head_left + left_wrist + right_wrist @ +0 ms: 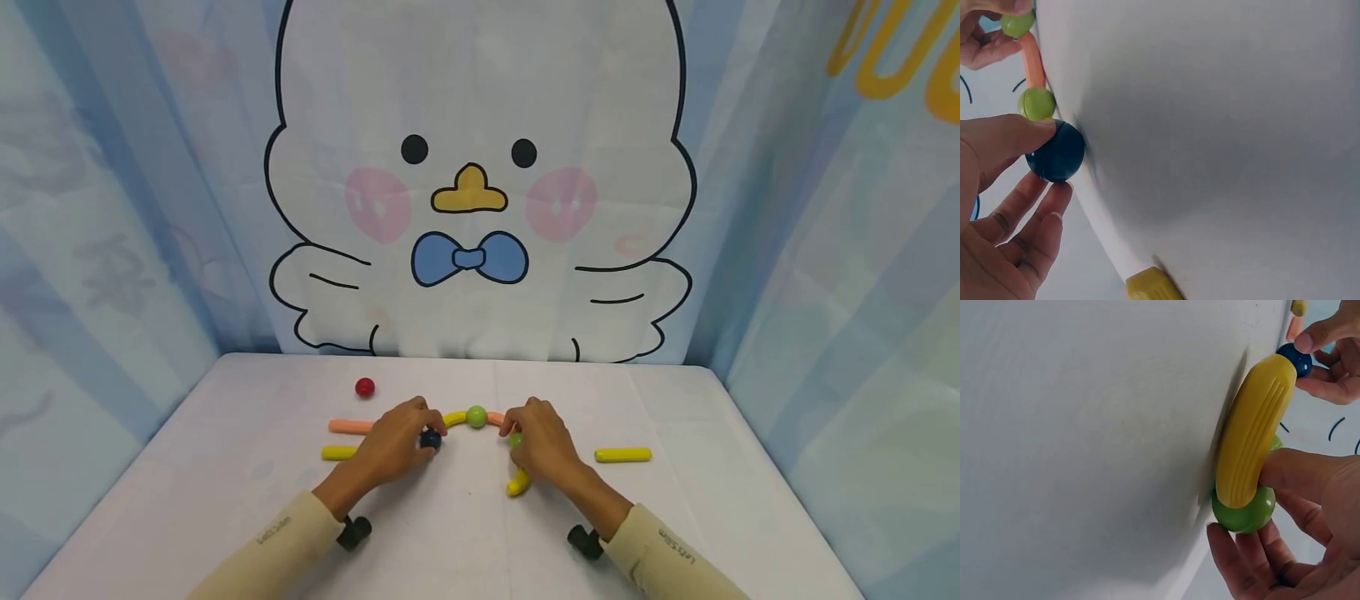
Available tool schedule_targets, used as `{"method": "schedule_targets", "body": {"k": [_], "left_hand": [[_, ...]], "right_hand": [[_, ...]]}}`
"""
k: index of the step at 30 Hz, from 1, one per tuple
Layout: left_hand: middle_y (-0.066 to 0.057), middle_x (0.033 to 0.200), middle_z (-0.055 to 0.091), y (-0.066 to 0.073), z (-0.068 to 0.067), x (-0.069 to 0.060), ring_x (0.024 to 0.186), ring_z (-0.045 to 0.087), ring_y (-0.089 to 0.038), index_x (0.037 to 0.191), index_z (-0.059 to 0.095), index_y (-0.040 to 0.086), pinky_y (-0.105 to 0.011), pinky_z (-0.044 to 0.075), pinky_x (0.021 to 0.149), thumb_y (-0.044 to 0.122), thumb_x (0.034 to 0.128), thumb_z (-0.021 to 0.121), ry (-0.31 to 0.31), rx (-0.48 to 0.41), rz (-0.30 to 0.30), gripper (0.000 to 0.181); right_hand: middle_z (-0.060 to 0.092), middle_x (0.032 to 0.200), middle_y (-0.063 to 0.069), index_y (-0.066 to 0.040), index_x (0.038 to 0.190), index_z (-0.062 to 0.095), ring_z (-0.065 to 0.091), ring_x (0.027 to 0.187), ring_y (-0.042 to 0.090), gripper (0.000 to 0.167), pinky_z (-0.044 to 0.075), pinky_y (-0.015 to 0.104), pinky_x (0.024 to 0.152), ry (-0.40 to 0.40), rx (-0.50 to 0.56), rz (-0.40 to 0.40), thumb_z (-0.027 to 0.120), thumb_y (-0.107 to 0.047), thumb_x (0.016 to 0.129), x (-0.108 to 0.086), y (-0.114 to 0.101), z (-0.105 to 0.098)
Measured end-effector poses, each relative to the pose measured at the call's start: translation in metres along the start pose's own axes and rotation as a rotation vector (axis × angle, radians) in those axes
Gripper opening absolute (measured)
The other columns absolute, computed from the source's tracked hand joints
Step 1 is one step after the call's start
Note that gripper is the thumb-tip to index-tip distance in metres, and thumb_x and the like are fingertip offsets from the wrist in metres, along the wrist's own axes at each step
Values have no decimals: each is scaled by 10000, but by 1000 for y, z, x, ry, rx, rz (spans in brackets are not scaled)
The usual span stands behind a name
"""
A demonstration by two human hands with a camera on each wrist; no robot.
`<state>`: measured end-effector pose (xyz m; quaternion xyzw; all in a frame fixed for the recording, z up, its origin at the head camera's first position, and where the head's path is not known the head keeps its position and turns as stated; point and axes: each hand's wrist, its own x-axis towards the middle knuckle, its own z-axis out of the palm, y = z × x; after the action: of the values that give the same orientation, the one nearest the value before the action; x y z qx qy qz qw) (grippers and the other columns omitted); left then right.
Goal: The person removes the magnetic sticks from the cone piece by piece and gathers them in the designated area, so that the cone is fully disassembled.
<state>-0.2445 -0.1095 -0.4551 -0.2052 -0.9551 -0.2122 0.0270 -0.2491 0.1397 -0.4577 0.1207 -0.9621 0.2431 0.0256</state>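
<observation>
My left hand (392, 443) pinches a dark blue ball (1059, 153) between thumb and fingers. From that ball a yellow curved rod (454, 418) runs to a light green ball (477, 417), followed by an orange rod (1034, 61). A second green ball (1244, 514) at the orange rod's other end is gripped by my right hand (546, 443). Another yellow curved rod (1257, 431) joins this ball and points back toward me, its near end free. Together the pieces form an arch on the table. My fingers partly hide both held balls in the head view.
A red ball (364, 387) lies at the back left. Below it are a straight orange rod (349, 427) and a yellow rod (337, 452), partly behind my left hand. Another yellow rod (623, 455) lies at the right. A curtain with a cartoon bird (480, 100) hangs behind the white table (450, 550).
</observation>
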Motion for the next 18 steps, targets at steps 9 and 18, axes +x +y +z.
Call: {"method": "schedule_targets", "body": {"k": [9,18], "left_hand": [[-31,1067,678,-5,-3,7,997,595,-189,1077,798,180,-423,578,996,77,843,900,12,31,-11,275],[-37,1069,685,-8,-5,13,992,596,-200,1057,799,175,-426,573,999,32,843,886,15,39,-5,272]], "right_hand": [[569,937,-8,-181,947,768,504,941,162,316,494,312,807,-5,-8,-43,854,81,794,-2,8,-3],[593,964,-16,-182,1050,785,524,945,158,354,483,343,855,-35,44,-99,896,34,792,0,19,-6]]}}
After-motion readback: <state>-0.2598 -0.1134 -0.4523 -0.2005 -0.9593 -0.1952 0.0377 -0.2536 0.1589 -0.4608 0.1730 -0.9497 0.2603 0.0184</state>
